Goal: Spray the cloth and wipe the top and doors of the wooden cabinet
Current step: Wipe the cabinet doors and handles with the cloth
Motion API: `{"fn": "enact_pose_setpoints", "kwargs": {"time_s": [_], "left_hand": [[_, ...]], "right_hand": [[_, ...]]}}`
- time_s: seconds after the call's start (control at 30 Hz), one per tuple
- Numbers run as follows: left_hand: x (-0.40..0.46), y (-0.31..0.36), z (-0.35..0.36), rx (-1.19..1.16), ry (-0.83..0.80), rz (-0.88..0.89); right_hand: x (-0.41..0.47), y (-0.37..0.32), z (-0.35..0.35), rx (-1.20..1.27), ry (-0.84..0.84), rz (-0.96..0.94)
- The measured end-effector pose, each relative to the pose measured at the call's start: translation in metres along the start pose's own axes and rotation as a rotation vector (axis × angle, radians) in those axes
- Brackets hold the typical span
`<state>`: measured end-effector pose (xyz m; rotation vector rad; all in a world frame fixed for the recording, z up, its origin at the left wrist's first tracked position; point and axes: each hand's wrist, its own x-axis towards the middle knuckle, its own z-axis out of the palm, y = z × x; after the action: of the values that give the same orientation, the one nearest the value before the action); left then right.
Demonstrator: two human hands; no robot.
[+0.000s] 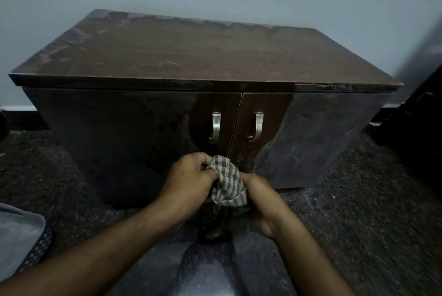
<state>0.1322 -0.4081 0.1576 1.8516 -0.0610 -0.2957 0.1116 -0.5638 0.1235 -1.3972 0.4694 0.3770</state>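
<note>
A dark wooden cabinet stands against the wall, its top streaked with dusty and wiped patches. Its two doors are closed, each with a metal handle near the middle seam. A checked grey-and-white cloth is bunched in front of the lower doors. My left hand grips its upper left part with curled fingers. My right hand holds its lower right side. Part of the cloth hangs down in shadow between my hands. No spray bottle is in view.
The speckled dark floor surrounds the cabinet. A grey container with a dotted side sits at the lower left. A dark piece of furniture stands at the right, close to the cabinet's side.
</note>
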Motion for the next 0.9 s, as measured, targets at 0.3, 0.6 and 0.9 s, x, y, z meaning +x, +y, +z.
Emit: {"fn": "enact_pose_setpoints", "kwargs": {"time_s": [0.3, 0.6, 0.9], "left_hand": [[0.002, -0.006, -0.005, 0.300, 0.033, 0.082], [0.002, -0.006, -0.008, -0.401, -0.269, -0.553], [0.006, -0.010, -0.008, -0.387, -0.104, -0.345]], "right_hand": [[0.003, 0.002, 0.002, 0.432, -0.198, -0.128], [0.003, 0.004, 0.002, 0.453, -0.184, -0.121], [0.001, 0.010, -0.003, 0.326, -0.418, -0.026]]}}
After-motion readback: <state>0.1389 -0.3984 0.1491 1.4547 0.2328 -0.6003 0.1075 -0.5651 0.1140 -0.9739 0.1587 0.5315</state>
